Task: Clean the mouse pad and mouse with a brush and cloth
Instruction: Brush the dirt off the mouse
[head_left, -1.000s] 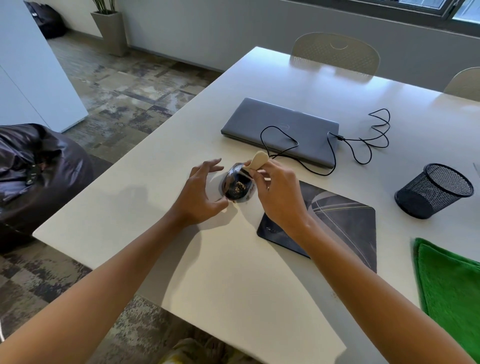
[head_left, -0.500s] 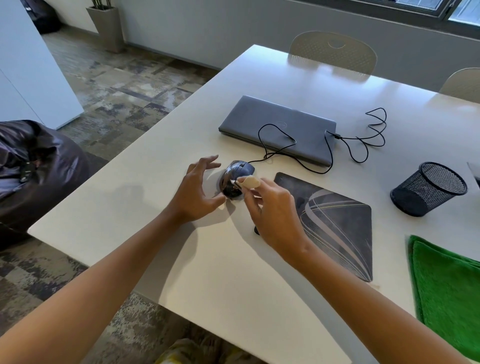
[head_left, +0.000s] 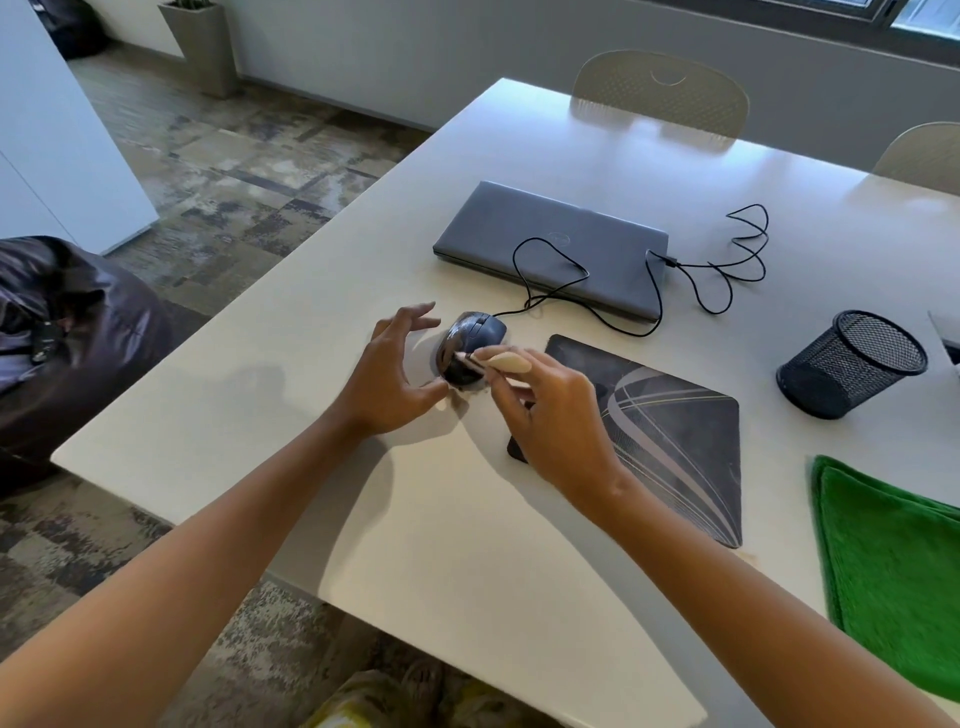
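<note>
I judge I'm mid-mouse: right hand (head_left: 550, 415) pinching the brush (head_left: 501, 362) against the mouse (head_left: 470, 345), left hand (head_left: 387, 382) steadying it with loose fingers, mouse pad (head_left: 670, 441) and green cloth (head_left: 893, 566) right of it seemingly pending.

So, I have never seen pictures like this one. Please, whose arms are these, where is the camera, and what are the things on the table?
The camera sits on a person's head and looks forward and down, so the two arms are that person's own. No machine is here. The right hand pinches a small pale brush against a black mouse. The left hand steadies the mouse with its thumb, fingers spread. The mouse's cable runs over a closed grey laptop. On the white table also lie a dark mouse pad, a green cloth and a black mesh cup.
</note>
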